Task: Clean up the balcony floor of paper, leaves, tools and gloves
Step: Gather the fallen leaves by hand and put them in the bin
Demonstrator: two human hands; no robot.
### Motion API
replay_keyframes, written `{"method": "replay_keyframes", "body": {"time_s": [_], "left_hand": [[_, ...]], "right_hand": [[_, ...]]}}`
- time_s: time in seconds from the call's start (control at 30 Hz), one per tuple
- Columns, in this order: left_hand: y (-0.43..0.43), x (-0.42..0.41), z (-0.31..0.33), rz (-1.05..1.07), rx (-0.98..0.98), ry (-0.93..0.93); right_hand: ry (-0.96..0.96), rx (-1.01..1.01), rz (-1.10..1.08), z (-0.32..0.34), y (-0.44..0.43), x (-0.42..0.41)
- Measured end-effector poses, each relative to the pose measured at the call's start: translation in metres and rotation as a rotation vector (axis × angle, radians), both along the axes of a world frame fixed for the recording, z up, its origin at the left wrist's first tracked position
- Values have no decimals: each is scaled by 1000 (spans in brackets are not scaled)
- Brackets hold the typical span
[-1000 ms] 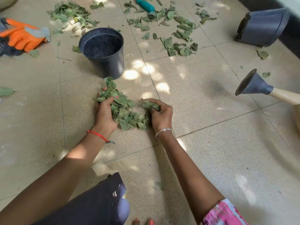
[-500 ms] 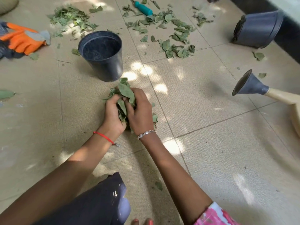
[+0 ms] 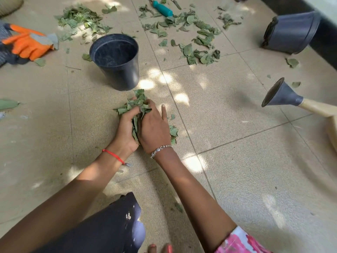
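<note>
A bundle of green leaves (image 3: 137, 106) is squeezed between my two hands on the tiled floor. My left hand (image 3: 125, 130) grips it from the left with curled fingers. From the right, my right hand (image 3: 155, 128) presses against it, index finger stretched out on the floor. A few loose leaves (image 3: 173, 131) lie just right of my right hand. An upright dark blue pot (image 3: 116, 61) stands just beyond the bundle. More leaves (image 3: 198, 42) are scattered at the back right, and another patch of leaves (image 3: 80, 19) at the back left.
Orange gloves (image 3: 27, 43) lie at the far left. A teal-handled tool (image 3: 162, 10) rests among the far leaves. A second dark pot (image 3: 291, 31) lies tipped at the right. A watering can spout (image 3: 280, 96) juts in from the right edge. My knee (image 3: 113, 229) is at the bottom.
My hands have closed together from either side of the spread pile, gathering the leaves into a tight bundle between them. A few leaves stayed on the floor to the right.
</note>
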State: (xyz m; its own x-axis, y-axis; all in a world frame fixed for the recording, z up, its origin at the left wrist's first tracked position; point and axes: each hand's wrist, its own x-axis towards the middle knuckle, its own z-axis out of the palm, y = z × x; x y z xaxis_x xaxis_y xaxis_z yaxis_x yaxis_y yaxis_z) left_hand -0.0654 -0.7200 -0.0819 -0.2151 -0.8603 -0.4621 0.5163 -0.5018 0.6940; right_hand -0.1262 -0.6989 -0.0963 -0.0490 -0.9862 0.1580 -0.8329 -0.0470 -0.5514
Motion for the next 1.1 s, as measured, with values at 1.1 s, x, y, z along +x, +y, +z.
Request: {"method": "replay_keyframes", "body": {"time_s": [1.1], "left_hand": [[-16,80,-10,171,66,-170]], "right_hand": [[294,82,318,-33,-18,-7]]}}
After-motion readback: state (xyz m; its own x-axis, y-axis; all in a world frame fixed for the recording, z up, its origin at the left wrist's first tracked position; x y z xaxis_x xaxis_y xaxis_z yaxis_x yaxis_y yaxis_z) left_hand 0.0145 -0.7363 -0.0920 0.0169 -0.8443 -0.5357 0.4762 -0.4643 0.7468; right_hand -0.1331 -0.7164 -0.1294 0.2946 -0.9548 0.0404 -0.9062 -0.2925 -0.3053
